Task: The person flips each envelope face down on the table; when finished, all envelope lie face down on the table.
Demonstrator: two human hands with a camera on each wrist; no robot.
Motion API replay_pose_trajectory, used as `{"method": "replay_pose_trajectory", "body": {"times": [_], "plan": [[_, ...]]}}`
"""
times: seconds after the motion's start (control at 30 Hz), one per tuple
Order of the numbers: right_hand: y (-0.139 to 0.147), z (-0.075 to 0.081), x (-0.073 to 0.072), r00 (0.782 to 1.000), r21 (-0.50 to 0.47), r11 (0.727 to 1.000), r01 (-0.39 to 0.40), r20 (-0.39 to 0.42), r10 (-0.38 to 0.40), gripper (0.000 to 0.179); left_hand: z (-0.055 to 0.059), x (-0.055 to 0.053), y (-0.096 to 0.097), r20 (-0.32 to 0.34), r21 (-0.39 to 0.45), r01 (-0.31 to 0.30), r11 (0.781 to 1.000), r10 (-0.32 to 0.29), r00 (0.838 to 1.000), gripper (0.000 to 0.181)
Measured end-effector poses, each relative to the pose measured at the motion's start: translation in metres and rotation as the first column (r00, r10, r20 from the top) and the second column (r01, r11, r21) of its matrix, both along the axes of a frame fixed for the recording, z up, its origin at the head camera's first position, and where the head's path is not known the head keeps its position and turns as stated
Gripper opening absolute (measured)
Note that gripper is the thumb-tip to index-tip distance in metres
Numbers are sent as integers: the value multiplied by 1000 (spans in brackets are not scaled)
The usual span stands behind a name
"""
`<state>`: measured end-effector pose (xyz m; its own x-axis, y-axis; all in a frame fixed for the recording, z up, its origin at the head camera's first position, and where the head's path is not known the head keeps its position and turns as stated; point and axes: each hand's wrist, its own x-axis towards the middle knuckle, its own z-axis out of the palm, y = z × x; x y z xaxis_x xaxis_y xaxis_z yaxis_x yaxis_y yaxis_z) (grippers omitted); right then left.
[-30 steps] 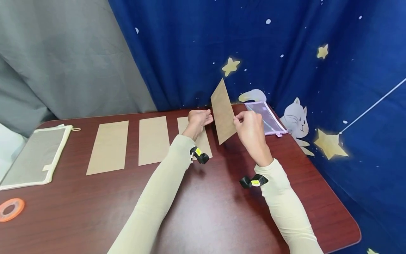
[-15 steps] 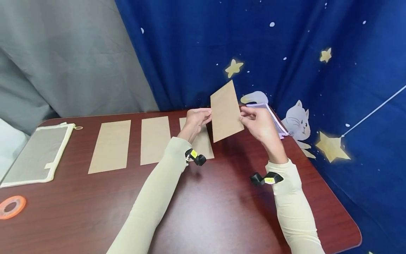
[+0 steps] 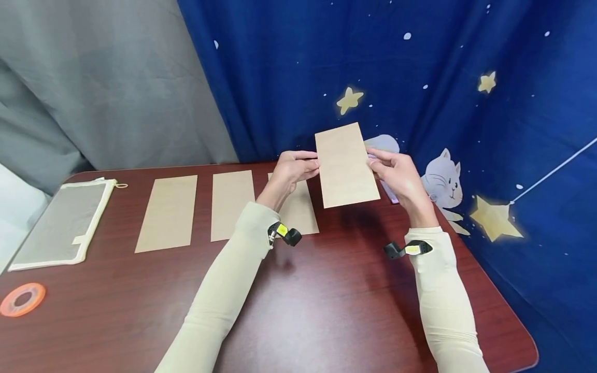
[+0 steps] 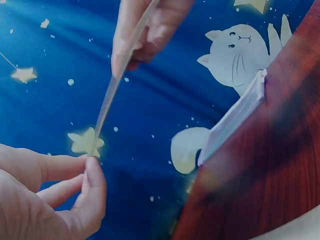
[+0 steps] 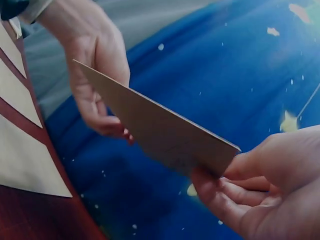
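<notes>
A flat brown kraft-paper sheet [image 3: 347, 166] is held up above the far part of the table, its broad face towards me. My left hand [image 3: 291, 172] pinches its left edge between thumb and fingers. At the opposite edge, my right hand [image 3: 396, 175] grips the sheet with its thumb in front. Seen nearly edge-on in the left wrist view, the sheet [image 4: 107, 100] looks thin and stiff. The right wrist view shows its shaded back [image 5: 155, 125]. Three like sheets lie in a row on the table, the nearest one [image 3: 300, 212] partly covered by my left hand.
A cream-edged mesh zip pouch [image 3: 62, 223] lies at the left, with an orange tape roll [image 3: 39, 294] in front of it. A purple-edged pouch [image 3: 391, 194] lies partly hidden behind my right hand. Curtains [image 3: 289, 77] hang right behind the table [image 3: 298, 311].
The held sheet has turned from nearly edge-on to facing me. My right hand has swung to the right with its edge, and my left hand has come onto the left edge.
</notes>
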<state>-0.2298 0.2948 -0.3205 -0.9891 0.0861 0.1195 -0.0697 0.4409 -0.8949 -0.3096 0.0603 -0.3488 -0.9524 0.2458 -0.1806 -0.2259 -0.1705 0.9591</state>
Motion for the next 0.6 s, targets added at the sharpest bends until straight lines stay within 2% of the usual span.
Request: {"method": "replay_pose_trajectory", "body": {"times": [0.13,0.27,0.43,0.6], "plan": [[8,-9,-9,1000,-194,981,11,15,-9,44,6,7,1,-43,7,21,1000,-21,999,43],[15,-16,-14,1000,-287,958,20,8,-18,44,6,10,4,-73,6,33,999,-33,997,46],[18,-21,-21,999,-253,967,32,4,-32,41,1,8,9,-58,-26,17,1000,-18,998,49],[17,-36,-34,999,-202,979,21,40,-13,38,-18,0,15,-40,-86,-36,996,33,999,46]]}}
